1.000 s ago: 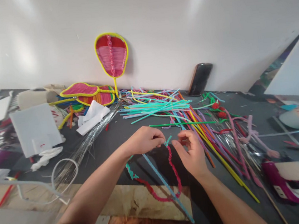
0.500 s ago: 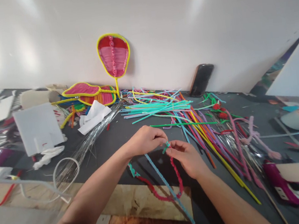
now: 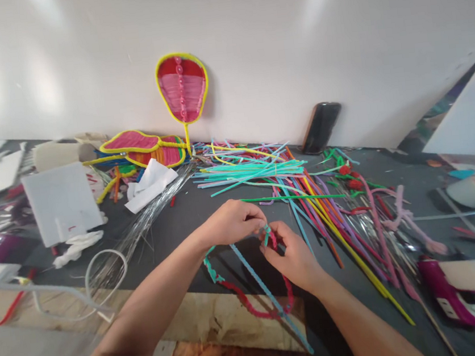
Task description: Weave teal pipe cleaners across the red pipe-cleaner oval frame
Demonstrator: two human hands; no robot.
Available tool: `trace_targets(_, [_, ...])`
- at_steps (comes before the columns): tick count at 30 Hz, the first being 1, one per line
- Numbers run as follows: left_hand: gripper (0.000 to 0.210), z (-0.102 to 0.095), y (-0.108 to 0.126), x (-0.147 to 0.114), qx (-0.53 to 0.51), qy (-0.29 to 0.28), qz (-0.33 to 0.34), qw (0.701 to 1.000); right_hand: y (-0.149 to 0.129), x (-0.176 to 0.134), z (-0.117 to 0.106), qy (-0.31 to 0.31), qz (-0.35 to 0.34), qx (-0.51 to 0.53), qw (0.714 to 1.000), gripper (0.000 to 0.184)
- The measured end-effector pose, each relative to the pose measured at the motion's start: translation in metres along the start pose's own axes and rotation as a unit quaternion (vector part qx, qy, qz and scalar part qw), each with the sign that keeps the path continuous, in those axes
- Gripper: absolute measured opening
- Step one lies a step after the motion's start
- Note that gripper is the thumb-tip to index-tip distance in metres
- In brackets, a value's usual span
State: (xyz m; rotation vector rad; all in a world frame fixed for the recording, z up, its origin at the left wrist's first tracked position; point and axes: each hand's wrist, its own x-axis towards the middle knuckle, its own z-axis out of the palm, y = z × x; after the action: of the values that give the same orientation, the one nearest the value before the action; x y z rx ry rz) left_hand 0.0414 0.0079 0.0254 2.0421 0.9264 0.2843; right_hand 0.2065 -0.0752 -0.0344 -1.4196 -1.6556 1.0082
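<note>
Over the middle of the dark table, my left hand (image 3: 239, 221) is closed in a pinch on the teal end of a twisted pipe cleaner. My right hand (image 3: 294, 256) is closed just to the right, its thumb and fingertips around the same strand by the join of teal and red. The red pipe cleaner (image 3: 252, 311) sags below both hands in a loop, with a teal twisted part (image 3: 212, 272) at its left end. Across the loop slants a light blue pipe cleaner (image 3: 262, 289), its upper end hidden under my left hand.
Behind my hands lies a pile of turquoise pipe cleaners (image 3: 258, 171). A yellow-rimmed pink petal shape (image 3: 182, 93) stands against the white wall, left of a leaning phone (image 3: 321, 127). Thin metal wires (image 3: 147, 211) lie left, a purple glue gun (image 3: 452, 296) right.
My right hand has turned slightly and its fingers have come round the red strand just below the join. The light blue strand's lower end has swung a little right. My left hand stays put.
</note>
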Motion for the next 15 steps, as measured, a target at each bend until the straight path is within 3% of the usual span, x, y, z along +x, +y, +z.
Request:
trace_targets(4, [0.021, 0.0028, -0.0004, 0.0006, 0.007, -0.004, -0.004, 1.0, 0.0007, 0.0004, 0.0027, 0.044, -0.033, -0.08, 0.995, 0.008])
trace_targets(9, [0.02, 0.0027, -0.0017, 0.0005, 0.018, 0.011, 0.001, 1.0, -0.0053, -0.0014, -0.003, 0.041, -0.059, -0.049, 0.996, 0.015])
trace_targets(12, [0.02, 0.0013, -0.0013, -0.0004, 0.009, 0.012, 0.009, 1.0, -0.0052, -0.0024, -0.0039, 0.041, -0.025, 0.018, 0.999, 0.02])
trace_targets(15, [0.02, 0.0002, -0.0003, -0.0018, -0.007, 0.008, 0.011, 1.0, -0.0014, -0.0005, -0.0014, 0.015, 0.039, 0.177, 0.983, 0.022])
